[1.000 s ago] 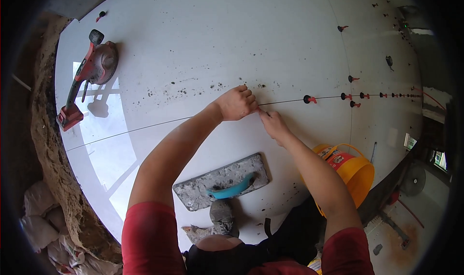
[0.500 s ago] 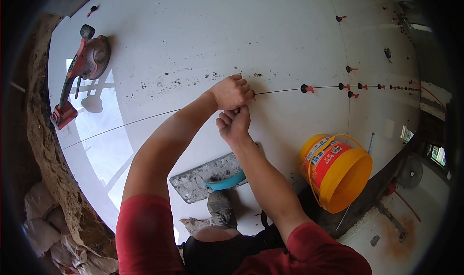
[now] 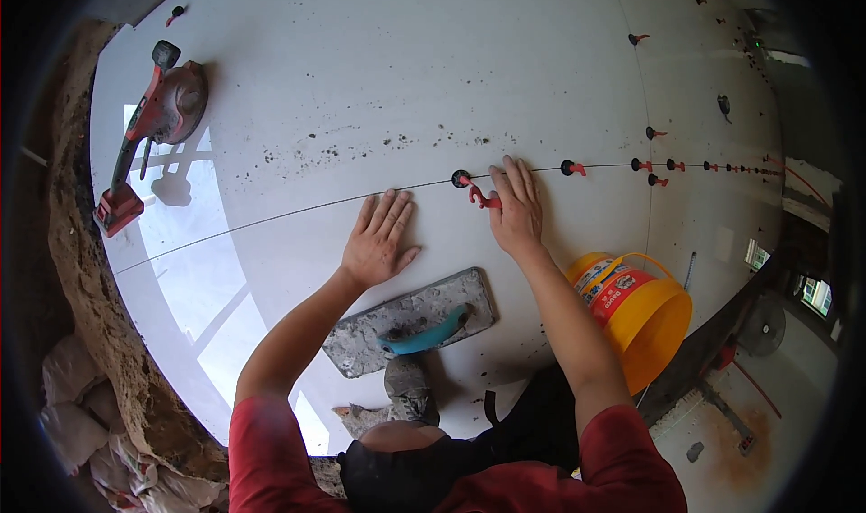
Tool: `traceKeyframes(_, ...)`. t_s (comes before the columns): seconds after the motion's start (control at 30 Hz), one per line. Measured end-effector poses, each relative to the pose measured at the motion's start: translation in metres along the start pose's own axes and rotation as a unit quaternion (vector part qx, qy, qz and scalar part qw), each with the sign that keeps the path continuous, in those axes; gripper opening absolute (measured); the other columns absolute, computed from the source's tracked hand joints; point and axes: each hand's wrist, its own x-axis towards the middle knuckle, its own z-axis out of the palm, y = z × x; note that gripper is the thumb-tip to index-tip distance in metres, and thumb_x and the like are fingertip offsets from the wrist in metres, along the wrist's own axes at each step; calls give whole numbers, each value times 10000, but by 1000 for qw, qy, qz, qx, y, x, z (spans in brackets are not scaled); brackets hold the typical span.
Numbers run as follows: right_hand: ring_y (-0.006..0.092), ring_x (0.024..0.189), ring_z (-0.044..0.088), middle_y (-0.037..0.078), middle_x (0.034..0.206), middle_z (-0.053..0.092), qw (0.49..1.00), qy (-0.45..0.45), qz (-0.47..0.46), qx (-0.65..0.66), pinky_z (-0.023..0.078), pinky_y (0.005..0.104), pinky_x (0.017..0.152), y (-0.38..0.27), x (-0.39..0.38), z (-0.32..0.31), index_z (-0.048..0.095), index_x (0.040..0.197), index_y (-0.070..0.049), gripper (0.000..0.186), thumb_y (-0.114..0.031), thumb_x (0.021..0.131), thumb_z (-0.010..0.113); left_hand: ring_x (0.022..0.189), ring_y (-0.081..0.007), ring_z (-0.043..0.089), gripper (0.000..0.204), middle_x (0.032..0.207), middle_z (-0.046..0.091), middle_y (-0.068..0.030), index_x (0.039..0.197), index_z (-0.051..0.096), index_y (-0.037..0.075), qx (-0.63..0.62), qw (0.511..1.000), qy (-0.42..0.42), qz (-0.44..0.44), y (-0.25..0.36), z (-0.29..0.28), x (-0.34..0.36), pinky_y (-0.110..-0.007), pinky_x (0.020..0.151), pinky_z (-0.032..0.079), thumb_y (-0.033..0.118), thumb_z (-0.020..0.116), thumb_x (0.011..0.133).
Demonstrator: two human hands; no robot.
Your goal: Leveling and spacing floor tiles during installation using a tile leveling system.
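Both my hands lie flat on large pale glossy tiles (image 3: 352,71), close to the thin dark joint between two of them. My left hand (image 3: 379,247) is open, fingers spread, its fingertips just short of the joint. To the right, my open right hand (image 3: 518,214) reaches its fingertips over the joint. A black round tile levelling clip (image 3: 461,178) with a red handle sits on the joint between my hands. From it toward my right thumb runs a red hook-shaped piece (image 3: 484,199); whether the thumb pins it cannot be made out.
A mortar-caked trowel (image 3: 406,319) with a teal handle lies before me. A yellow bucket (image 3: 663,328) stands at the right. Several more clips (image 3: 572,168) line the joints. A red and black suction tool (image 3: 171,107) rests far left, near the tile edge and rough earth (image 3: 117,360).
My hands were together at the joint, closed over the clip. They have moved apart, opened and flattened onto the tile, leaving the clip in view. More of the trowel shows.
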Motion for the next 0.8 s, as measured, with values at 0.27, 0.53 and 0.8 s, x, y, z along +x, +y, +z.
traceKeyframes(0.27, 389, 1592, 351, 214, 1676, 434, 997, -17, -5, -78, 240, 525, 1337, 23, -19, 5, 477, 1579, 33, 646, -296, 1041, 616, 1628, -339, 310, 840, 1735, 376, -166, 1619, 427, -22, -22, 1000, 17, -7, -7, -4, -4, -550, 1355, 154, 509, 636, 1002)
traceKeyframes(0.53, 398, 1612, 312, 236, 1700, 396, 991, -31, 52, -116, 211, 500, 1346, 40, -23, -11, 426, 1607, 54, 680, -320, 1063, 589, 1571, -371, 390, 777, 1679, 455, -156, 1571, 489, -13, -19, 998, 56, -23, -46, -20, -29, -582, 1320, 226, 432, 674, 961)
traceKeyframes(0.8, 475, 1621, 237, 307, 1712, 306, 983, -141, 121, -4, 197, 523, 1339, -20, -43, -78, 245, 1682, 14, 981, -317, 912, 753, 1493, -401, 467, 649, 1588, 546, -180, 1516, 537, -12, 78, 993, 84, -17, -92, -22, -91, -594, 1280, 284, 340, 645, 982)
